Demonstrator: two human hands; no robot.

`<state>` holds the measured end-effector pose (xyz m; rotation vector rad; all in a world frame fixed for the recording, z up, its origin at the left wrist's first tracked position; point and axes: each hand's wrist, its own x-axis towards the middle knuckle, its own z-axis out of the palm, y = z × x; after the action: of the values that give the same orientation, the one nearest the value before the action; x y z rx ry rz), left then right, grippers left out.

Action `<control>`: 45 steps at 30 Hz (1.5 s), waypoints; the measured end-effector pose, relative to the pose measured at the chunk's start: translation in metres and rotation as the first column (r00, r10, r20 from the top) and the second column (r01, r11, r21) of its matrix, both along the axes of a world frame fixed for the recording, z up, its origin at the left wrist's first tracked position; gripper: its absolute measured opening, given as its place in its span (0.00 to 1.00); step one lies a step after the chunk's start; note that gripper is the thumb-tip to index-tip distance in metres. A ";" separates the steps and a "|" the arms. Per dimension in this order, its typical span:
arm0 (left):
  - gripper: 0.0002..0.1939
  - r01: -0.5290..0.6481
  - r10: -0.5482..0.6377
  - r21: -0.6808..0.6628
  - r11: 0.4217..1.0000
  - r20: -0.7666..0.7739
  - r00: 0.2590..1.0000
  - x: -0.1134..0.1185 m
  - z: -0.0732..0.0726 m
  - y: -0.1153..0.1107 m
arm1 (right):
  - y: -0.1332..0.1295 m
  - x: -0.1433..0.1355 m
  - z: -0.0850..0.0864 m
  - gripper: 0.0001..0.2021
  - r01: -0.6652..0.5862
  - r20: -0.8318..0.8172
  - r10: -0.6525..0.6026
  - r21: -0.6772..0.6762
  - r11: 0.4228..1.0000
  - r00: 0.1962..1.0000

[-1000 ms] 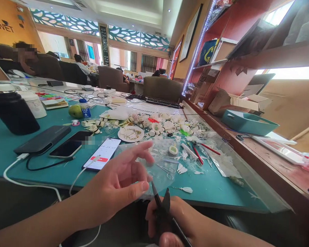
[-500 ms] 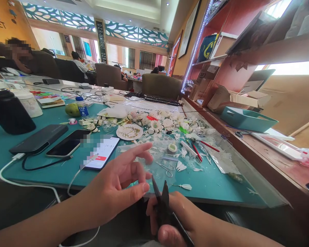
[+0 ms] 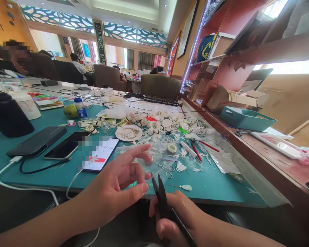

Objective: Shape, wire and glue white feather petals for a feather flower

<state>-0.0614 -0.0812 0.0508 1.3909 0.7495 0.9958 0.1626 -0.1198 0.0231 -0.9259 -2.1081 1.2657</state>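
Note:
My right hand (image 3: 173, 216), low in the middle, is wrapped round black pliers (image 3: 161, 197) with slim tapered jaws. Those jaws point up and stand slightly apart. My left hand (image 3: 121, 181) is just left of the jaw tips. Its index finger stretches out, while the thumb and the other fingers curl close together; anything between them is too small to make out. On the table beyond lie small scissors (image 3: 167, 168), a roll of pale green tape (image 3: 172, 148) and a white feather piece on a thin stem (image 3: 185, 187).
Many shuttlecocks (image 3: 167, 124) are heaped behind a white plate (image 3: 129, 133) of thin stems. Red-handled pliers (image 3: 195, 152) lie to the right. On the left are a lit phone (image 3: 103, 156), a dark phone (image 3: 67, 145), a power bank (image 3: 37, 141) and a black bottle (image 3: 9, 115).
The plier jaws have come closer together, the right jaw swinging left toward the other. My left hand keeps almost the same pose and place.

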 end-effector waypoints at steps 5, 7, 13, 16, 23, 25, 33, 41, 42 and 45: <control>0.29 -0.006 0.006 0.011 1.000 0.018 1.000 0.000 0.000 0.001 | 0.002 -0.001 0.003 0.29 0.011 0.037 -0.011 0.002 1.000 0.999; 0.29 -0.008 0.008 0.002 1.000 0.011 1.000 0.001 0.001 0.001 | 0.005 -0.001 0.000 0.27 -0.029 0.029 0.029 0.004 1.000 0.999; 0.28 -0.030 0.030 -0.015 0.999 -0.006 1.000 -0.002 -0.003 0.009 | 0.009 0.001 -0.010 0.27 -0.001 0.035 0.002 -0.043 0.999 0.999; 0.27 -0.019 0.020 0.017 1.000 -0.034 0.999 -0.004 -0.006 0.015 | 0.008 0.003 -0.007 0.25 -0.008 0.045 0.009 -0.030 1.000 0.999; 0.26 -0.099 0.097 -0.017 0.995 -0.061 0.993 -0.002 0.002 0.010 | 0.005 0.014 -0.003 0.31 -0.006 0.125 0.003 0.022 1.000 0.992; 0.27 -0.098 0.096 -0.021 0.995 -0.058 0.994 -0.002 0.003 0.010 | 0.005 0.016 -0.007 0.34 -0.016 0.116 0.014 0.021 1.000 0.993; 0.27 -0.050 0.055 -0.097 0.994 0.048 0.997 -0.002 0.001 0.014 | 0.009 0.013 -0.013 0.35 -0.163 -0.011 0.163 -0.072 0.984 0.987; 0.24 0.041 -0.028 -0.108 0.993 0.119 0.992 -0.006 -0.001 0.018 | 0.008 0.012 -0.011 0.34 -0.156 -0.010 0.156 -0.029 0.987 0.988; 0.24 0.044 -0.031 -0.107 0.993 0.125 0.992 -0.007 -0.001 0.019 | 0.008 0.013 -0.009 0.34 -0.158 -0.001 0.158 -0.034 0.987 0.987; 0.24 0.061 -0.038 -0.140 0.988 0.165 0.986 -0.007 -0.001 0.019 | 0.009 0.015 -0.005 0.32 -0.182 0.036 0.184 -0.068 0.981 0.982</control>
<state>-0.0683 -0.0619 0.0500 1.1828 0.6502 0.9826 0.1778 -0.1110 0.0177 -0.8067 -2.2399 1.4242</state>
